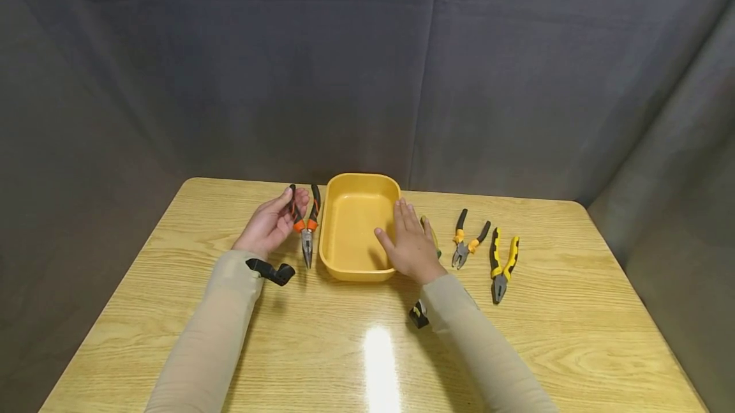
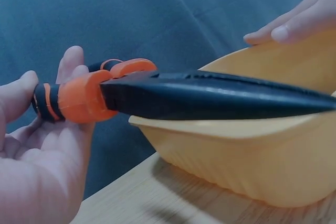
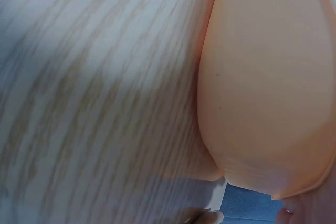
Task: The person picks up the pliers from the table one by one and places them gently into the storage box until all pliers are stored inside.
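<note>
Holding the long-nose pliers (image 1: 305, 225) by their black-and-orange handles, the left hand (image 1: 273, 225) sits at about nine o'clock from the yellow tray (image 1: 337, 258), palm up, fingers curled loosely around the grips. The dark steel nose points back toward the person and, in the left wrist view, reaches across just in front of the tray wall. The right hand (image 1: 410, 244) lies flat with straight fingers on the tray's right rim — it grips nothing, it only steadies.

I judge that the step in hand is carrying these pliers to the tray; the next move calls for a short lift over the rounded rim and a gentle release onto the smooth plastic floor, which is empty.

At three o'clock from the tray, two more pliers wait on the wood-grain table (image 1: 545, 349) — a small orange-handled pair (image 1: 467, 247) and a yellow-and-black pair (image 1: 502, 263). A yellow handle (image 1: 432, 234) shows under the right hand; what tool it is, I cannot tell.
</note>
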Action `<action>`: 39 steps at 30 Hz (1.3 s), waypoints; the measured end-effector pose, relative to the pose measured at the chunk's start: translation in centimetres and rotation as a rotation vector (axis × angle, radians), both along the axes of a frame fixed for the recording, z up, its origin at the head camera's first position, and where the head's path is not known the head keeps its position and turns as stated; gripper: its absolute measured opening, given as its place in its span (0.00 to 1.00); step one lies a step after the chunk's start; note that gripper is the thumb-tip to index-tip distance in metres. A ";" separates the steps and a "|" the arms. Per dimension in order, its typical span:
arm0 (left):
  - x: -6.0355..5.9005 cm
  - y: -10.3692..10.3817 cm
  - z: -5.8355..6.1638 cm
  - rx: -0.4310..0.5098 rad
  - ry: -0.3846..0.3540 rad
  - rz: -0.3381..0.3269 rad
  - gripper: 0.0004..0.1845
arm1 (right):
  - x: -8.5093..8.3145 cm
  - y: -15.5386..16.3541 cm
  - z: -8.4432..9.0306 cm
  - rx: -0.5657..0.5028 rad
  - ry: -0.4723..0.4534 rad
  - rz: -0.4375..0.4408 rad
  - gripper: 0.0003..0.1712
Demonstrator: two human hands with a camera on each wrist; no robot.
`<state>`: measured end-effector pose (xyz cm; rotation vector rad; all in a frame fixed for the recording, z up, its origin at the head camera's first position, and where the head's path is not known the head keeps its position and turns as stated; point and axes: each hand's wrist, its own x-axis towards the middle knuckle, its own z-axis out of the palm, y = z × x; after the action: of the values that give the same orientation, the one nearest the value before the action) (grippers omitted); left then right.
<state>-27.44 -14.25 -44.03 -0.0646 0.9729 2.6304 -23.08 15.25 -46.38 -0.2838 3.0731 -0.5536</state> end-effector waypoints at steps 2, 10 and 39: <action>0.0 0.2 0.1 -0.006 0.000 0.006 0.14 | 0.0 0.0 0.0 -0.004 -0.002 0.000 0.47; 0.1 1.1 0.5 -0.028 0.016 -0.005 0.14 | 0.0 -0.2 0.0 -0.005 -0.019 -0.005 0.47; 0.1 3.9 0.8 -0.057 0.044 0.061 0.14 | 0.1 -0.8 -0.1 -0.010 -0.014 0.004 0.47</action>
<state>-27.33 -10.34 -43.27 -0.0514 1.0776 2.6697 -22.99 14.49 -46.51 -0.2855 3.0561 -0.5689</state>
